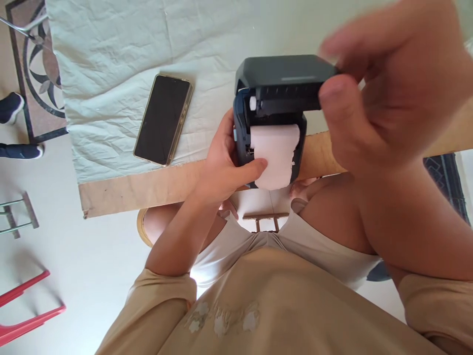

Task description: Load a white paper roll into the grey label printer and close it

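Centrally placed: small dark printer [269,123], held at near edge of table [148,185], lid [284,81] swung open and up. White paper roll [275,155] seated in open bay, loose end hanging toward body.

Left hand [221,167] wrapped around printer's left side, fingers closed on casing, thumb [251,167] pressed across onto paper roll. Right hand [388,84] close to camera, blurred; thumb and fingers pinched on right end of raised lid. Grip on lid looks firm, exact finger contact partly lost to blur.

Further out: black phone [162,121], screen dark, lying flat and tilted on pale wrinkled cloth [111,59] covering table, well apart from printer to its left. Bare wooden strip of table edge showing below cloth.

Beyond table: beige shirt [258,305] and white shorts at bottom of view. Light floor at left, red frame [25,308] at lower left corner, dark shoes [11,106] of another person at far left edge.
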The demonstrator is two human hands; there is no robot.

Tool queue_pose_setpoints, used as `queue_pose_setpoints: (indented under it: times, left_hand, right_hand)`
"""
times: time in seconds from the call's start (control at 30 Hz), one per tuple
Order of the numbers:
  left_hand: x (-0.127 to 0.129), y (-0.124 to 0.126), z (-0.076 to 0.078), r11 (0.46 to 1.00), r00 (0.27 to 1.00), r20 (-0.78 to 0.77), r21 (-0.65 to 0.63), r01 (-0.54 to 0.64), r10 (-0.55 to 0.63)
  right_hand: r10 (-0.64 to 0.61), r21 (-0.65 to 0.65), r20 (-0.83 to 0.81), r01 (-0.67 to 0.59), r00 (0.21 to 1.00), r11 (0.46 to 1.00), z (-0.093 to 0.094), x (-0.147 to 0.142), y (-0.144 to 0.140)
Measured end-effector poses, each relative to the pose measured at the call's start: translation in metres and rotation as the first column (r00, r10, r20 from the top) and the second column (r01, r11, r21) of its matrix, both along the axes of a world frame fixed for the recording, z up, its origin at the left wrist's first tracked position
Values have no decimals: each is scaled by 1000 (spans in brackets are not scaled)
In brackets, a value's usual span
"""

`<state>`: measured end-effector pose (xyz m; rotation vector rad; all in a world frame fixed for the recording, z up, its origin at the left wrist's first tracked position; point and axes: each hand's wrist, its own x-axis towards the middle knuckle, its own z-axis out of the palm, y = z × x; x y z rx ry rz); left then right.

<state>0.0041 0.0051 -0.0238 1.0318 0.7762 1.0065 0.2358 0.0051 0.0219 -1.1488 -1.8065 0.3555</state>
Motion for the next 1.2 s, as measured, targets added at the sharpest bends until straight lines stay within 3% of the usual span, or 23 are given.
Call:
queue_pose_setpoints:
  times: [0.1, 0.17, 0.33, 0.5, 0.6, 0.73, 0.9, 0.97, 1.1, 1.2]
  left_hand:
    - [2, -1, 2, 998, 997, 25, -2, -66, 66]
    - [3, -2, 3, 998, 996, 54, 0, -65, 65]
    - [2, -5, 6, 998, 997, 54, -24, -62, 64]
    - [10, -2, 22, 976, 992, -30, -177, -123, 120]
    - [21, 7, 35, 956, 990, -39, -257, -138, 133]
    - [30, 17, 45, 954, 989, -29, -262, -146, 144]
    - [27, 3, 43, 956, 988, -31, -253, -152, 149]
    - [26, -7, 40, 968, 990, 8, -210, -136, 141]
    - [22, -15, 31, 980, 982, 105, -137, -141, 156]
    - [15, -11, 25, 994, 991, 122, -99, -42, 54]
  right_hand:
    - [-9, 209, 154, -24, 988, 978, 4, -5, -4]
    - [19, 213, 231, -70, 973, 975, 1, -6, -5]
    - [37, 194, 212, -79, 977, 978, -14, -4, -4]
    - [70, 206, 260, -126, 963, 970, -15, 2, -3]
    - [133, 74, 243, -155, 961, 985, -8, 4, -5]
    - [222, -159, 32, -215, 974, 964, -15, 3, -5]
    - [423, -388, -228, -480, 877, 786, -40, 3, 11]
    - [403, -420, -290, -494, 868, 762, -46, 4, 18]
    - [349, -415, -344, -475, 872, 776, -51, 5, 24]
    - [368, -405, -323, -478, 872, 779, -54, 6, 25]
